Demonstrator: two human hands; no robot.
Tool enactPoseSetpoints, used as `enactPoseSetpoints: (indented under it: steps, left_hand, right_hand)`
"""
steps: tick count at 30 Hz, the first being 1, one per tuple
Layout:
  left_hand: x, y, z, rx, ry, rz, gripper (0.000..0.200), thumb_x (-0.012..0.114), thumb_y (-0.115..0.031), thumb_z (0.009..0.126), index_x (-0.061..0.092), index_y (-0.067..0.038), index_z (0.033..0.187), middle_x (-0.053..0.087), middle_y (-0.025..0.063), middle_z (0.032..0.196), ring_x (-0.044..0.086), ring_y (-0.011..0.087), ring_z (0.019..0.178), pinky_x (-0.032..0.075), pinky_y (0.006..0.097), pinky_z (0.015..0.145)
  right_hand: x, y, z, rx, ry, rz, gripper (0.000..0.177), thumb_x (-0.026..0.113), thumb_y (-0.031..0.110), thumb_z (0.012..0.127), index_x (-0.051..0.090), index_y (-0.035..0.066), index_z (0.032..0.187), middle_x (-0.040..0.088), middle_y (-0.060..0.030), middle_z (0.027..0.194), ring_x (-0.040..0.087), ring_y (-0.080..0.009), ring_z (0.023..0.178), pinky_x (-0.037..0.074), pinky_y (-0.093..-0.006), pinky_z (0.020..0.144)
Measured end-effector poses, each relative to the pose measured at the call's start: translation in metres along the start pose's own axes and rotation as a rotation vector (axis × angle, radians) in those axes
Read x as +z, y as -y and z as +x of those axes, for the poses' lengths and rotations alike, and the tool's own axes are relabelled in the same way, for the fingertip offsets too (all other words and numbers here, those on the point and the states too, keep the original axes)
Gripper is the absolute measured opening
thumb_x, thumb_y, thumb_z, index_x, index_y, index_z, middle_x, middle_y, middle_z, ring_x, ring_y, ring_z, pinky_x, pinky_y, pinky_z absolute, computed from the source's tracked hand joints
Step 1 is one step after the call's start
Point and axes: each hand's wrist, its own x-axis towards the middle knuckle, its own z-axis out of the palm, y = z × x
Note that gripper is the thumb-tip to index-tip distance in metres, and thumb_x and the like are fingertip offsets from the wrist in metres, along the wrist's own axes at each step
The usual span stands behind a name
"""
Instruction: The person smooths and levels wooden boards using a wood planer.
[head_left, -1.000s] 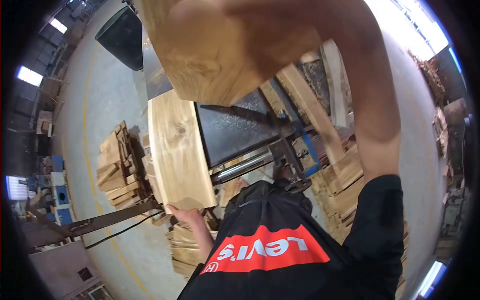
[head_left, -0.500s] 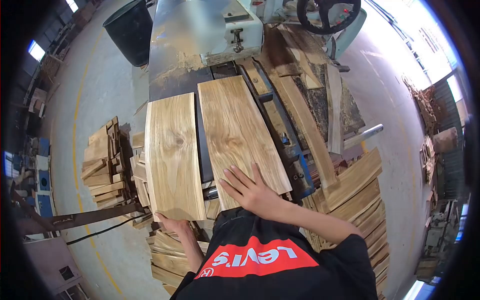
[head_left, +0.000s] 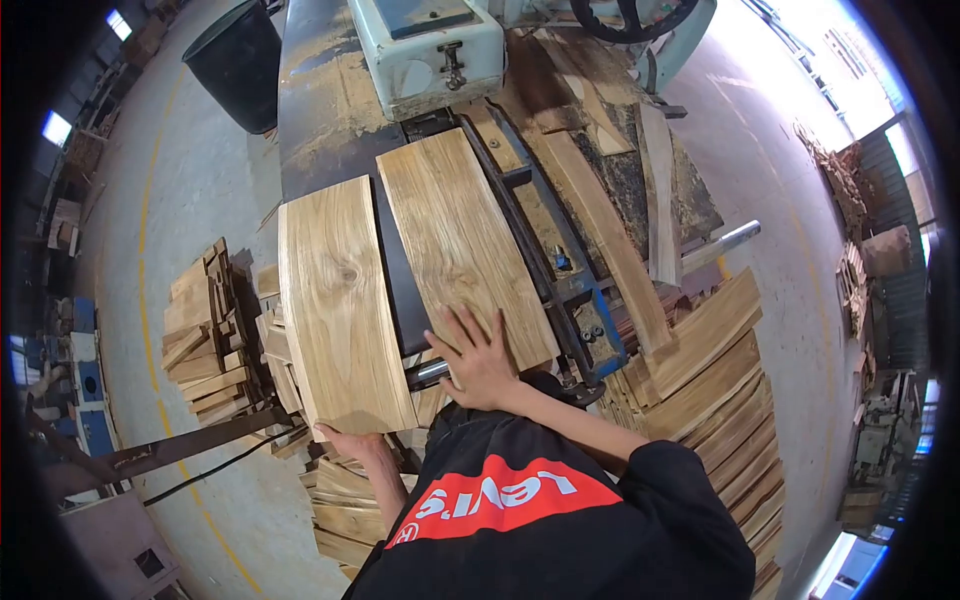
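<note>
Two wide, pale wooden boards lie side by side before the machine, a dark gap between them. My left hand (head_left: pixel 355 445) grips the near end of the left board (head_left: pixel 340 290), the thumb at its edge and the other fingers hidden beneath. Spread flat, my right hand (head_left: pixel 475 362) presses on the near part of the right board (head_left: pixel 455 215), fingers apart and pointing away from me. That board's far end reaches close to the pale green machine housing (head_left: pixel 440 70).
Beside the right board runs a black and blue metal guide (head_left: pixel 555 250). Stacked planks (head_left: pixel 715 390) stand at right, with another wood pile (head_left: pixel 205 330) at left. A black bin (head_left: pixel 235 70) is at upper left. Sawdust covers parts of the machine table (head_left: pixel 325 110).
The right board has slid slightly forward toward the machine, my right hand still on it. My left hand keeps hold of the left board. The whole view has shifted a little.
</note>
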Motion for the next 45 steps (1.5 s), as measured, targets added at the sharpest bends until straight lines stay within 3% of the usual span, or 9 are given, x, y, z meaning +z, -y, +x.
enactPoseSetpoints:
  steps: [1,5,24,30,31,38,40,42,45]
  left_hand:
    - [-0.002,0.000,0.001,0.007,-0.004,0.011,0.076,0.043,-0.063,0.109,0.042,-0.006,0.159,0.048,0.0160,0.160,0.049,0.0386,0.143,0.042,0.0536,0.119]
    - [-0.011,0.002,0.011,-0.024,0.034,-0.005,0.076,0.043,-0.063,0.109,0.043,-0.006,0.159,0.049,0.0159,0.160,0.049,0.0380,0.144,0.042,0.0525,0.119]
    - [0.014,-0.006,-0.001,-0.030,-0.080,0.046,0.078,0.047,-0.065,0.107,0.043,-0.006,0.158,0.048,0.0166,0.159,0.049,0.0381,0.143,0.042,0.0535,0.118]
    - [0.010,-0.005,0.000,-0.039,-0.063,0.040,0.079,0.047,-0.065,0.106,0.041,-0.007,0.159,0.047,0.0166,0.160,0.047,0.0390,0.145,0.042,0.0570,0.118]
    - [0.012,-0.006,-0.008,-0.029,-0.085,0.082,0.077,0.048,-0.064,0.107,0.041,-0.007,0.159,0.047,0.0171,0.160,0.048,0.0386,0.144,0.043,0.0560,0.117]
    - [-0.030,0.010,-0.010,-0.020,-0.023,0.211,0.074,0.052,-0.063,0.107,0.045,-0.009,0.158,0.050,0.0141,0.159,0.051,0.0348,0.141,0.044,0.0525,0.116]
    - [-0.054,0.020,-0.012,0.116,0.059,0.478,0.074,0.053,-0.065,0.105,0.047,-0.013,0.157,0.054,0.0113,0.155,0.055,0.0322,0.137,0.049,0.0500,0.107]
    - [-0.032,0.017,-0.036,-0.076,0.035,0.263,0.073,0.054,-0.066,0.104,0.047,-0.015,0.157,0.055,0.0103,0.153,0.057,0.0314,0.134,0.051,0.0490,0.101]
    - [-0.047,0.023,-0.037,-0.074,0.106,0.347,0.075,0.055,-0.068,0.102,0.047,-0.018,0.157,0.056,0.0095,0.152,0.058,0.0333,0.130,0.054,0.0520,0.092]
  right_hand:
    - [-0.001,-0.003,0.000,0.019,-0.023,0.010,0.085,0.071,0.041,0.087,0.042,0.021,0.164,0.013,-0.0253,0.176,0.006,-0.0505,0.162,-0.001,-0.0844,0.116]
    - [0.002,-0.015,0.006,0.079,-0.068,-0.074,0.083,0.068,0.043,0.089,0.040,0.030,0.166,0.011,-0.0291,0.175,0.004,-0.0565,0.160,-0.001,-0.0871,0.113]
    - [-0.002,-0.060,0.154,0.142,-0.108,-0.113,0.071,0.065,0.043,0.097,0.042,0.035,0.164,0.013,-0.0245,0.176,0.004,-0.0530,0.161,0.000,-0.0887,0.113]
    - [-0.011,-0.082,0.215,0.146,-0.097,-0.164,0.094,0.057,0.050,0.098,0.011,0.015,0.172,0.024,-0.0195,0.174,0.018,-0.0439,0.161,0.006,-0.0829,0.119]
    - [-0.012,-0.085,0.220,0.143,-0.121,-0.203,0.103,0.061,0.050,0.095,0.009,0.005,0.171,0.027,-0.0201,0.173,0.020,-0.0427,0.161,0.008,-0.0820,0.119]
    - [-0.010,-0.106,0.260,0.120,-0.139,-0.045,0.106,0.069,0.050,0.091,0.017,0.000,0.168,0.032,-0.0214,0.170,0.020,-0.0432,0.161,0.002,-0.0790,0.122]
    - [-0.010,-0.112,0.273,0.119,-0.166,0.021,0.100,0.073,0.053,0.089,0.032,-0.002,0.162,0.030,-0.0212,0.171,0.019,-0.0426,0.161,0.001,-0.0773,0.123]
    - [-0.010,-0.118,0.279,0.123,-0.147,0.055,0.090,0.073,0.049,0.092,0.038,0.002,0.160,0.038,-0.0226,0.167,0.023,-0.0423,0.160,0.007,-0.0745,0.125]
    - [-0.030,-0.113,0.247,0.113,-0.355,0.321,0.070,0.074,0.038,0.093,0.052,0.005,0.152,0.053,-0.0220,0.154,0.039,-0.0398,0.152,0.024,-0.0633,0.126]
